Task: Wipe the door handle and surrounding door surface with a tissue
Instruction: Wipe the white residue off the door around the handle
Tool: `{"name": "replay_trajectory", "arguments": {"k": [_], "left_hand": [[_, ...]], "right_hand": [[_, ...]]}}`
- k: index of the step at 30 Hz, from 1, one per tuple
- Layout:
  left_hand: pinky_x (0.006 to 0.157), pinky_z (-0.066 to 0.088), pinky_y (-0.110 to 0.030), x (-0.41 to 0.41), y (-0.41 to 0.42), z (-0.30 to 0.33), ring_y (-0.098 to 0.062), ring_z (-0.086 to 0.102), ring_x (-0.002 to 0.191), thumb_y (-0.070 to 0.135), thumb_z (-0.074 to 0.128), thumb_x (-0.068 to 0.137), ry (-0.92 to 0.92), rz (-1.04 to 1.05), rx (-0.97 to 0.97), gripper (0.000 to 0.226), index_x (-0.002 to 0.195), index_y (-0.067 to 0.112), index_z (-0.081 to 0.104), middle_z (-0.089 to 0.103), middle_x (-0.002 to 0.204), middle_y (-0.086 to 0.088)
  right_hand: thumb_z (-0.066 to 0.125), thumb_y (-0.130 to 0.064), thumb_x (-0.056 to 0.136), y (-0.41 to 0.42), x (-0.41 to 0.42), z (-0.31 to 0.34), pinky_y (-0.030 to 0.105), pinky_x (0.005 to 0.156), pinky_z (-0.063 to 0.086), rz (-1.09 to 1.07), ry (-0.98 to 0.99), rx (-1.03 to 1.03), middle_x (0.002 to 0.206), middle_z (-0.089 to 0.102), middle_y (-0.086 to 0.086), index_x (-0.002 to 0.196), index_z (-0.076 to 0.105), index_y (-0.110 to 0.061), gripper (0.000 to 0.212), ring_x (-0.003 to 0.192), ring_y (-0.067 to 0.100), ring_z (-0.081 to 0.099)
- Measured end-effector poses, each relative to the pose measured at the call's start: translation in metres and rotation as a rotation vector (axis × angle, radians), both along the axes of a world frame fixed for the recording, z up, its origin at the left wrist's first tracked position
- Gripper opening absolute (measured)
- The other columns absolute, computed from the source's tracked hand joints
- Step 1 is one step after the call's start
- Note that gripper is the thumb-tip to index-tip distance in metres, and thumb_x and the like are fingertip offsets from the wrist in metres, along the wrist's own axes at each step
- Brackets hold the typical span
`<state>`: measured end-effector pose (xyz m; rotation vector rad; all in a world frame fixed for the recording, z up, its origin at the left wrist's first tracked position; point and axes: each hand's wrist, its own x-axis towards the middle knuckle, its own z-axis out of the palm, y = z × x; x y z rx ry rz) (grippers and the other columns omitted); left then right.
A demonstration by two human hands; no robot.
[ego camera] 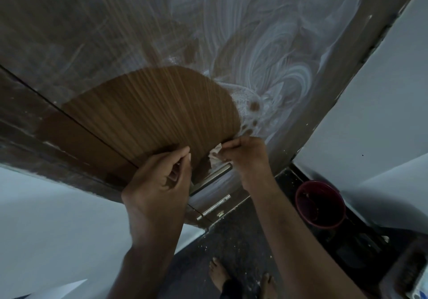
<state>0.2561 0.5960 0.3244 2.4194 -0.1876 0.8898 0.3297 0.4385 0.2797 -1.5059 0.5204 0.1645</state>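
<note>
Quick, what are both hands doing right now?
Left hand: fingers curled, nothing visibly held, beside the metal door handle.
Right hand: pinching the crumpled white tissue just above the handle.

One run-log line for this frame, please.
right hand pinches tissue above door handle | left hand near handle | door partly wiped
</note>
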Motion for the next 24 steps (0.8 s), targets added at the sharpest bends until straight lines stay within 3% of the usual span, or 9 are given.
{"name": "replay_trajectory", "arguments": {"k": [2,6,9,11,12,15,19,22,24], "left_hand": [[0.072,0.055,-0.021,0.000,-0.001,-0.001,-0.009,0.071,0.076,0.013,0.077,0.092,-0.008,0.007,-0.003,0.012,0.103,0.009,0.081,0.079,0.096,-0.003],[0.072,0.055,-0.020,-0.002,-0.005,-0.001,-0.011,0.072,0.073,0.009,0.080,0.086,-0.014,-0.005,-0.012,0.013,0.099,0.006,0.082,0.079,0.092,-0.002],[0.076,0.052,-0.007,-0.003,-0.006,0.001,-0.002,0.070,0.075,0.014,0.080,0.085,0.063,0.015,-0.113,0.014,0.099,0.011,0.083,0.079,0.093,0.004],[0.075,0.053,-0.007,-0.002,-0.005,0.003,0.002,0.069,0.076,0.018,0.079,0.086,0.106,0.030,-0.177,0.015,0.100,0.015,0.083,0.078,0.094,0.008],[0.074,0.054,-0.009,-0.002,-0.005,0.003,0.001,0.069,0.077,0.017,0.079,0.086,0.116,0.023,-0.183,0.015,0.100,0.015,0.083,0.078,0.094,0.008],[0.074,0.055,-0.012,-0.001,-0.007,0.004,-0.003,0.071,0.075,0.012,0.079,0.086,0.117,-0.033,-0.153,0.015,0.101,0.011,0.082,0.079,0.094,0.005],[0.075,0.057,-0.013,0.000,-0.005,0.003,-0.005,0.072,0.078,0.010,0.079,0.087,0.101,-0.056,-0.112,0.015,0.102,0.009,0.081,0.078,0.095,0.002],[0.077,0.056,-0.013,-0.001,-0.005,0.002,-0.007,0.073,0.078,0.010,0.079,0.087,0.091,-0.049,-0.115,0.015,0.102,0.009,0.082,0.078,0.096,0.002],[0.079,0.053,-0.007,-0.002,-0.007,0.003,-0.006,0.072,0.077,0.010,0.079,0.087,0.086,-0.054,-0.099,0.015,0.101,0.007,0.081,0.078,0.095,0.001]], "right_hand": [[0.079,0.012,0.069,-0.003,0.005,0.003,0.007,0.045,0.047,0.020,0.044,0.185,0.077,0.072,0.006,0.082,0.067,0.000,0.021,0.057,0.006,0.070],[0.080,0.010,0.070,-0.017,0.012,-0.010,0.011,0.039,0.044,0.080,0.144,0.254,0.073,0.069,0.006,0.081,0.060,-0.006,0.027,0.045,0.003,0.064],[0.083,-0.003,0.063,-0.021,0.013,-0.045,0.025,0.057,0.051,0.083,0.344,0.418,0.097,0.074,0.009,0.097,0.068,-0.008,0.037,0.075,0.012,0.069],[0.082,-0.005,0.060,-0.016,0.008,-0.064,0.035,0.070,0.060,-0.007,0.403,0.590,0.116,0.070,0.015,0.107,0.068,-0.003,0.049,0.104,0.024,0.067],[0.079,-0.004,0.066,-0.014,0.006,-0.071,0.038,0.077,0.062,-0.053,0.389,0.672,0.120,0.069,0.017,0.107,0.067,0.000,0.043,0.110,0.027,0.065],[0.072,-0.002,0.077,-0.012,0.003,-0.072,0.037,0.096,0.054,-0.061,0.274,0.847,0.114,0.071,0.017,0.106,0.068,0.003,0.030,0.107,0.024,0.067],[0.090,-0.008,0.056,-0.008,0.007,-0.070,0.040,0.111,0.041,0.040,0.203,0.783,0.105,0.073,0.014,0.123,0.060,0.007,0.075,0.098,0.022,0.069],[0.077,0.006,0.075,0.006,0.001,-0.082,0.040,0.099,0.054,-0.004,0.325,0.710,0.114,0.072,0.019,0.115,0.065,0.008,0.042,0.105,0.027,0.070],[0.069,0.009,0.083,0.009,-0.003,-0.091,0.034,0.087,0.060,-0.055,0.396,0.728,0.115,0.070,0.022,0.115,0.063,0.009,0.033,0.103,0.027,0.071]]}}
